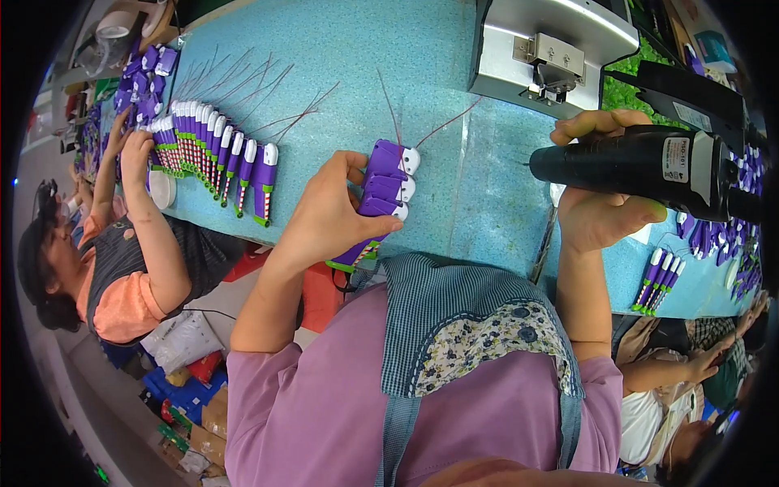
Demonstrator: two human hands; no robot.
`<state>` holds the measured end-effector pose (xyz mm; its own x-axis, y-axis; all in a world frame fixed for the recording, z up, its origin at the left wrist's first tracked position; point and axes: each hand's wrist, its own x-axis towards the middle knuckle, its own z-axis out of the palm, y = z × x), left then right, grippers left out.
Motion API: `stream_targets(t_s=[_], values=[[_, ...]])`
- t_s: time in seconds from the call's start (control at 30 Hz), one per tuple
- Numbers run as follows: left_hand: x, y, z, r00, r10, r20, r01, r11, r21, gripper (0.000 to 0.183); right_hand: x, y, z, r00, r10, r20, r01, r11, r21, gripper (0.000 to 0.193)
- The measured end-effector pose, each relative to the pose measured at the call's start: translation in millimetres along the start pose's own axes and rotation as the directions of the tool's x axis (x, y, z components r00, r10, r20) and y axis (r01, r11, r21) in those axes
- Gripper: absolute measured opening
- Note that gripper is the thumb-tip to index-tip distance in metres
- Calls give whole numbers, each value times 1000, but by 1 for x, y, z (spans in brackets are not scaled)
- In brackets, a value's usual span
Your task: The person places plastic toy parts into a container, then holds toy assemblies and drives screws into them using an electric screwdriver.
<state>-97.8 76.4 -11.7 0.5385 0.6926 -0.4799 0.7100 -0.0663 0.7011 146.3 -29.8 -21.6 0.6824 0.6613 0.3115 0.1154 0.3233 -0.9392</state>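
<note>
My left hand (329, 203) is closed round a small bunch of purple-and-white plastic parts (383, 188) with green lower ends, at the near edge of the table. Thin dark red wires rise from the far end of the bunch. My right hand (596, 215) grips a black electric screwdriver (617, 165), held level above the table to the right. Its narrow tip points left toward the parts, with a wide gap between them. Left of my left hand, several similar parts (215, 146) with striped stems stand in a fanned row, their wires spread over the table.
A metal machine housing (503, 61) stands at the far right of the blue table (341, 49). More purple parts (150, 81) are heaped at the far left, and a short row (657, 280) lies at right. A co-worker's hand (136, 154) touches the fanned row.
</note>
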Motion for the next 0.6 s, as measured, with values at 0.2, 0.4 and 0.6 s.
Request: stream_targets(t_s=[0.2, 0.4, 0.6], values=[[3, -12, 19, 974, 221, 37, -223, 973, 51, 48, -2, -4, -2, 999, 31, 8, -32, 997, 67, 96], [1, 24, 16, 886, 349, 307, 156, 397, -904, 71, -9, -22, 10, 968, 124, 217, -166, 969, 186, 90], [8, 37, 18, 704, 602, 377, 306, 223, -926, 69, -12, -32, 20, 872, 106, 479, -67, 993, -97, 73]])
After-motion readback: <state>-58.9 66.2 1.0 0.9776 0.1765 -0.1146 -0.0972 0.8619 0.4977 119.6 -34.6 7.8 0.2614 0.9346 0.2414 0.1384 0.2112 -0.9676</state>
